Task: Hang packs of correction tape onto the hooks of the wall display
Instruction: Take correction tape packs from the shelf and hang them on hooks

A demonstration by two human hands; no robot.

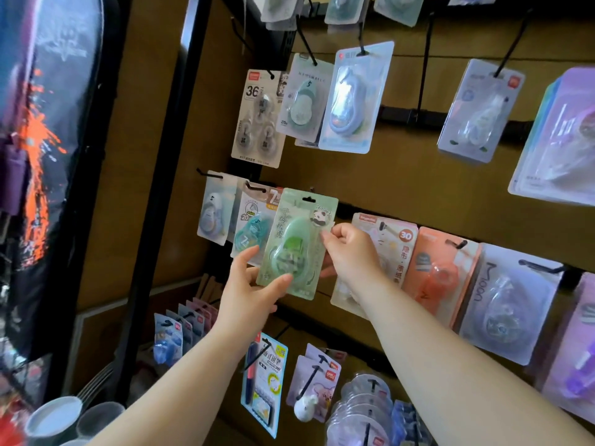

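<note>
I get one view: wide-angle head camera, facing forward at the wall display [405, 178], close up, frame tilted, verticals leaning.

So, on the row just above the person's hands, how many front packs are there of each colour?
White packs: 2
Green pack: 1
Blue pack: 1
Lilac pack: 1
Total: 5
</note>
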